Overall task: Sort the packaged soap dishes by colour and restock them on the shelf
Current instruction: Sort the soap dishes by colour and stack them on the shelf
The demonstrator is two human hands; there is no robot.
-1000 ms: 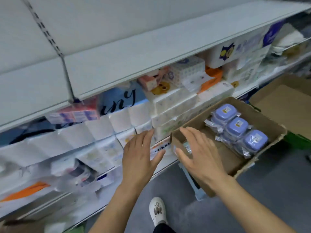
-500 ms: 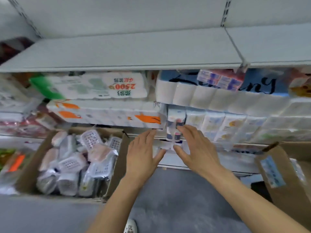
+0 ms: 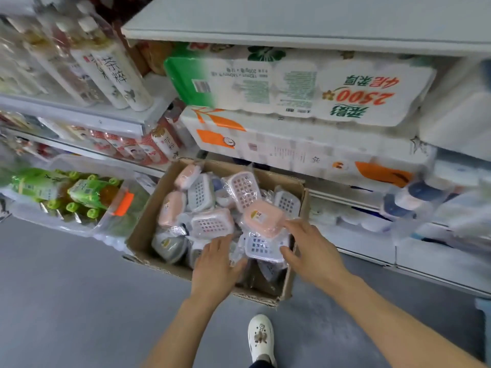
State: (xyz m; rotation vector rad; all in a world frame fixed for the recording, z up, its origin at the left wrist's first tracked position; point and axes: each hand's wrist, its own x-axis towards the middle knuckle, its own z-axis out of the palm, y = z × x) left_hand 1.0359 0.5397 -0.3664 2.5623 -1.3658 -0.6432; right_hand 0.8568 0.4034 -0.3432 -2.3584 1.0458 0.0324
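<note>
Head view, left to right: tall white bottles (image 3: 117, 73) stand on an upper shelf, and below them a clear bag of green-capped bottles (image 3: 71, 197) lies on the grey floor (image 3: 66, 301). Just beside the bag sits an open cardboard box (image 3: 148, 221) heaped with wrapped soap dishes, pink, grey and bluish-white. The left hand (image 3: 215, 264) reaches into the near side of the box, fingers straight and lying on the wrapped packs, gripping nothing. The right hand (image 3: 310, 251) is spread over a bluish-white soap dish (image 3: 261, 247), thumb at its near edge and fingertips touching a pink soap dish (image 3: 261, 217) lying on top of it. Above the box, packs of toilet paper (image 3: 305, 88) fill the shelf. A white shoe (image 3: 260, 338) stands on the floor below.
</note>
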